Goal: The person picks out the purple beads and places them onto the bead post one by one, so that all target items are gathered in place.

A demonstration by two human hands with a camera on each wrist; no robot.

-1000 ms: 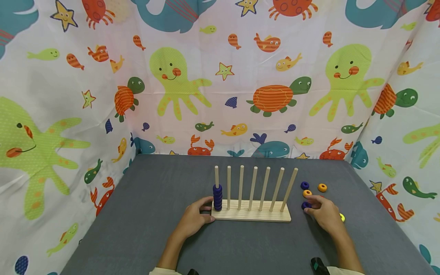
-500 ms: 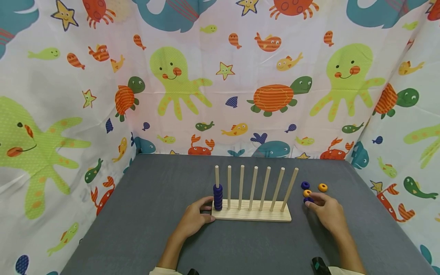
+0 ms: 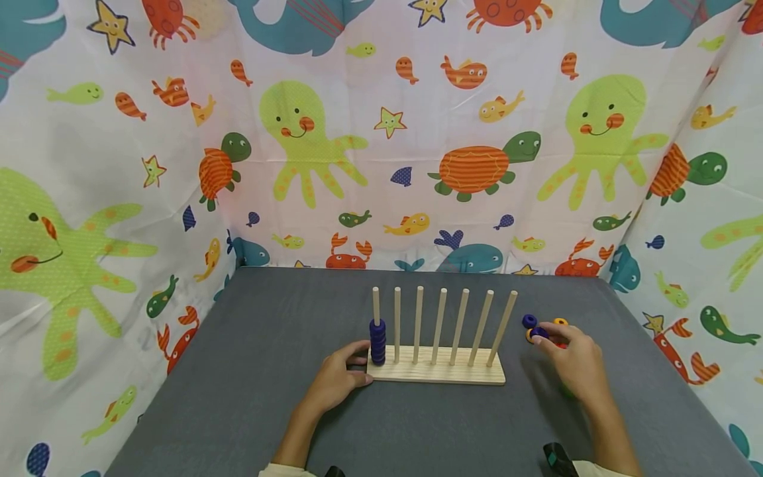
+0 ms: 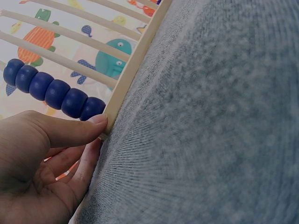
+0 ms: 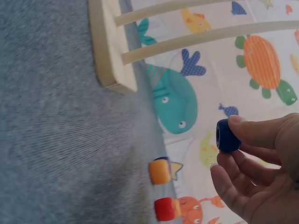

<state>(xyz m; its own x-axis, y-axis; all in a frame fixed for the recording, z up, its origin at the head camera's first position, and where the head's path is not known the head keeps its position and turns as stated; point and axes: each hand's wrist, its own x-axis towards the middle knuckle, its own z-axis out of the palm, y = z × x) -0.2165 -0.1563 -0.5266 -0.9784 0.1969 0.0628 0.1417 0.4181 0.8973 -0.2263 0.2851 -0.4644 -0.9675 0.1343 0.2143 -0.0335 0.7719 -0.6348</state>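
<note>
A wooden peg rack [image 3: 441, 375] stands on the grey table with a row of upright pegs. Its leftmost peg carries a stack of dark blue beads [image 3: 377, 343], close beside my left hand [image 3: 335, 384]. That hand grips the left end of the base, the thumb [image 4: 77, 132] on its front edge and fingers behind. Off the rack's right end, my right hand [image 3: 573, 363] pinches one blue bead [image 5: 227, 136] between thumb and fingers. In the right wrist view this bead is held up off the table, its hole facing left.
Loose beads lie to the right of the rack: a blue one [image 3: 528, 321], an orange one [image 5: 160, 171] and a red one [image 5: 166, 209]. Another orange bead [image 3: 560, 321] is partly hidden behind my right hand. A printed sea-animal cloth [image 3: 381, 218] hangs around the table [image 3: 268, 318].
My right hand has lifted the blue bead from the table, moving it slightly away from me and up. The left hand and the rack have stayed put.
</note>
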